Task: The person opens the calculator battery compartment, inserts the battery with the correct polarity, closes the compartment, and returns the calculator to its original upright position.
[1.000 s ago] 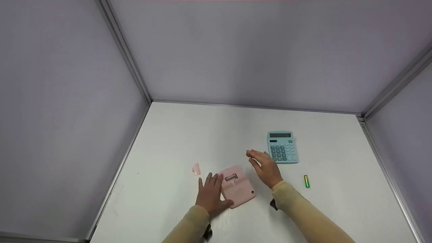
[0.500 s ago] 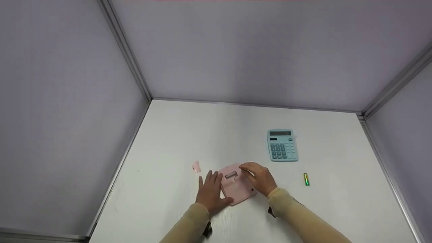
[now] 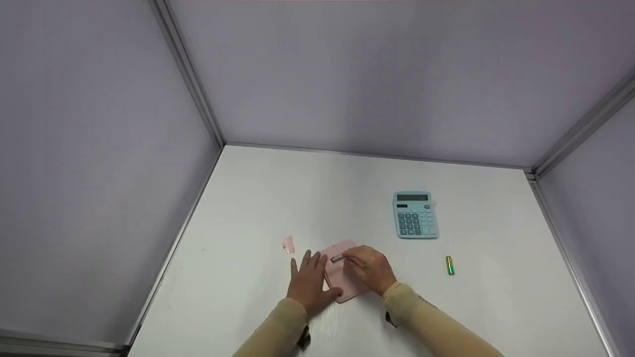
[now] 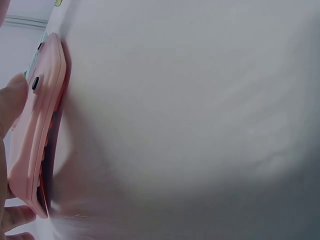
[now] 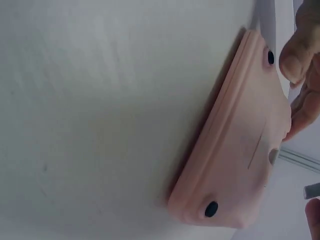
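A pink calculator (image 3: 343,278) lies face down, its back with black round feet facing up. My left hand (image 3: 306,283) rests along its left side, fingers extended and spread, thumb on the near corner. In the left wrist view, that thumb (image 4: 14,100) touches the back beside a foot. My right hand (image 3: 369,267) pinches a grey battery (image 3: 337,258) at the calculator's battery slot, which hand and battery mostly hide. The battery's end (image 5: 312,191) also shows by a fingertip in the right wrist view. Left of the calculator lies a small pink battery cover (image 3: 289,245).
A light blue calculator (image 3: 415,215) lies face up at the back right of the white table (image 3: 248,208). Nearer, on the right, lies a green and gold battery (image 3: 450,266). Grey panels (image 3: 377,79) rise around the table.
My right hand has moved down and left from beside the blue calculator onto the pink calculator's slot, and now pinches the grey battery. The left hand has stayed in place.
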Demonstrator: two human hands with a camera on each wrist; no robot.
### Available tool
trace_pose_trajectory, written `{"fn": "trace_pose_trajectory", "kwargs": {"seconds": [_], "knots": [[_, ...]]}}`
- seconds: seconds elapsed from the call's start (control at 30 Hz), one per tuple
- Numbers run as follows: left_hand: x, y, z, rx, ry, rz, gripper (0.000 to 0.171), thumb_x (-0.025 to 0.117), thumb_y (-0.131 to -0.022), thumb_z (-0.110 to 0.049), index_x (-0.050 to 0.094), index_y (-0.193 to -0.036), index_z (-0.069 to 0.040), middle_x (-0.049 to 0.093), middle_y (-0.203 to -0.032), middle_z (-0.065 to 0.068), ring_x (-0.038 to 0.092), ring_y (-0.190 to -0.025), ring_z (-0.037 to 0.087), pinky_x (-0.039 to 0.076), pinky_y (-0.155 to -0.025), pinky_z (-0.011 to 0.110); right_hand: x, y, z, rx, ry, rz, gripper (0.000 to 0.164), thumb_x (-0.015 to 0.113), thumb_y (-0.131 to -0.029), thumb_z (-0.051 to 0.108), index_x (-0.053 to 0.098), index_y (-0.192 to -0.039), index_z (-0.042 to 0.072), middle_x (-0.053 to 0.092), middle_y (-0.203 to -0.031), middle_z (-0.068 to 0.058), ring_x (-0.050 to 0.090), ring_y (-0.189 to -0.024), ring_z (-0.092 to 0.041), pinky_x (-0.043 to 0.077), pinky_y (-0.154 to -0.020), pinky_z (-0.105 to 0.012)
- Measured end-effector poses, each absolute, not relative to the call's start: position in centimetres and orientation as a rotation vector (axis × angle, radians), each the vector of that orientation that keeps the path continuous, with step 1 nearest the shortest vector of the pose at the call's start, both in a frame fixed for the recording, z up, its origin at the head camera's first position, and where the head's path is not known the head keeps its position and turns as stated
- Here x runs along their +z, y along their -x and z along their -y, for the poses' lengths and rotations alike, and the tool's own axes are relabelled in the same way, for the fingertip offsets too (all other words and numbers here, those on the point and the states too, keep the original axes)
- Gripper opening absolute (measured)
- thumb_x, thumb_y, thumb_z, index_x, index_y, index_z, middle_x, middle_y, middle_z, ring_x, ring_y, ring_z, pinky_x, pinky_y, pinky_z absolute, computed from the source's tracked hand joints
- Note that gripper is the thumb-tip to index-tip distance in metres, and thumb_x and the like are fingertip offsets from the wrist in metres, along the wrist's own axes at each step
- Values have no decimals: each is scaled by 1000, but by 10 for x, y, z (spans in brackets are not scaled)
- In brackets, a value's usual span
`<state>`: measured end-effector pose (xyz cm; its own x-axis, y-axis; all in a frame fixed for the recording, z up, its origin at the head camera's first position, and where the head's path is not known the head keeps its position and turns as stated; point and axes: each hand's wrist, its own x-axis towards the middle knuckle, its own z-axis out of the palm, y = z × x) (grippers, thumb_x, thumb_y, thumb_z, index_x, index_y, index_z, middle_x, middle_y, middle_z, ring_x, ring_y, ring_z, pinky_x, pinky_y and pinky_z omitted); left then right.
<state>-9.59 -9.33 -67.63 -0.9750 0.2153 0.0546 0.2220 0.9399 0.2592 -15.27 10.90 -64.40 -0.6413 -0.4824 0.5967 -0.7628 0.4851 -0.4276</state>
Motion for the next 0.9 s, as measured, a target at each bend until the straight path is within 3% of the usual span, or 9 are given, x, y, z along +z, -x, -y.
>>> {"fn": "trace_pose_trajectory", "kwargs": {"seconds": [0.4, 0.63, 0.9], "knots": [[-680, 94, 94, -370, 350, 3066, 95, 51, -80, -76, 33, -150, -13, 36, -152, 9, 24, -142, 32, 18, -108, 67, -661, 158, -94, 829, -1121, 2315, 24, 83, -74, 6, 77, -96, 13, 72, -93, 9, 66, -90, -6, 54, -80, -27], [-677, 93, 93, -372, 336, 3097, 95, 49, -81, -76, 30, -152, -15, 33, -153, 7, 21, -144, 31, 17, -109, 66, -662, 161, -94, 813, -1083, 2453, 19, 76, -82, 14, 77, -101, 18, 71, -97, 11, 65, -95, -7, 53, -85, -29], [-680, 94, 93, -396, 331, 3095, 95, 51, -81, -75, 30, -151, -15, 33, -153, 7, 21, -143, 31, 17, -109, 65, -667, 161, -91, 778, -1083, 2518, 18, 73, -85, 18, 77, -102, 18, 71, -96, 11, 64, -96, -9, 53, -86, -32]]}}
